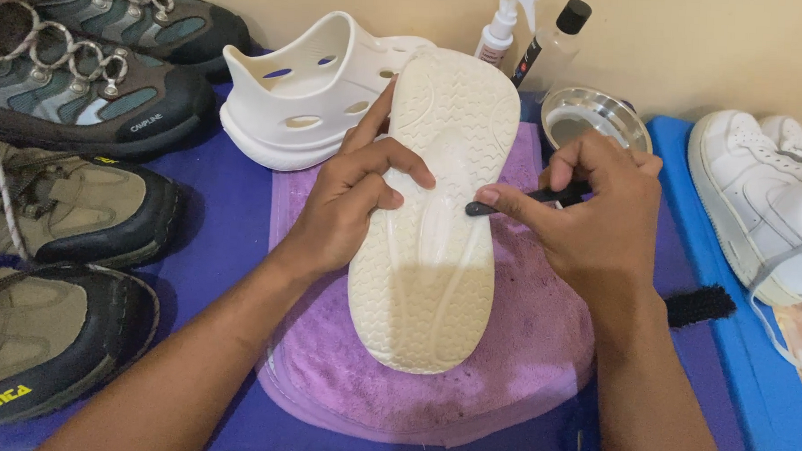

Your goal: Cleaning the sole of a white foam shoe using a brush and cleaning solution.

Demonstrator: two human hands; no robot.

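A cream foam clog (431, 244) lies sole-up on a purple towel (521, 363). My left hand (353, 202) grips its left edge, fingers curled over the sole. My right hand (588, 214) holds a small black brush (517, 201); its tip touches the middle of the sole. The matching clog (308, 89) stands upright behind, to the left.
Hiking shoes (68, 98) and tan-black shoes (51, 329) line the left side. A spray bottle (501, 29), a clear bottle with black cap (559, 35) and a metal dish (596, 121) stand at the back. White sneakers (766, 194) sit on a blue surface at right. A black brush (700, 305) lies by my right wrist.
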